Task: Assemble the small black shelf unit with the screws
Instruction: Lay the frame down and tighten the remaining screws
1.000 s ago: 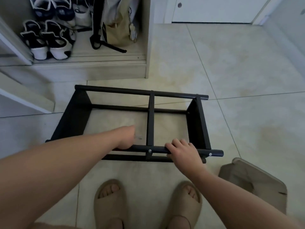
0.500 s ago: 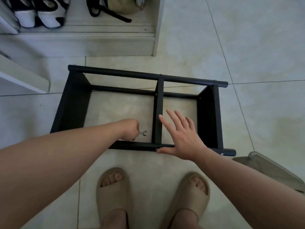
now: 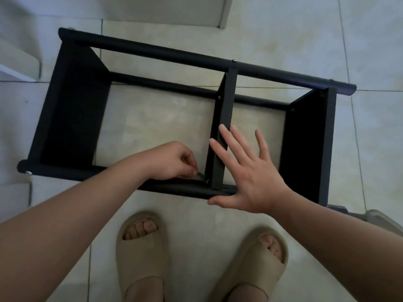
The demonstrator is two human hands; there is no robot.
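The left hand [image 3: 172, 161] pinches a small wrench [image 3: 199, 175] in curled fingers, with its tip at the screw [image 3: 206, 181] where the centre bar [image 3: 226, 110] meets the near rail [image 3: 178, 189]. The right hand [image 3: 248, 177] lies flat with fingers spread — palm braced on that rail. The shelf unit [image 3: 174, 54] lies on the tiled floor [image 3: 283, 29], close in front of the person. It appears light, rigid and liable to slide — hold it by the rails.

Shelf unit [image 3: 74, 110] on the floor [image 3: 283, 29], just ahead of two slippers [image 3: 141, 258]. Left hand [image 3: 172, 160], small wrench [image 3: 200, 175] in it, sits inside the frame, left of the centre divider [image 3: 226, 101]. Right hand [image 3: 250, 175] lies over divider and near rail [image 3: 174, 188]. Cabinet base [image 3: 163, 9] behind.
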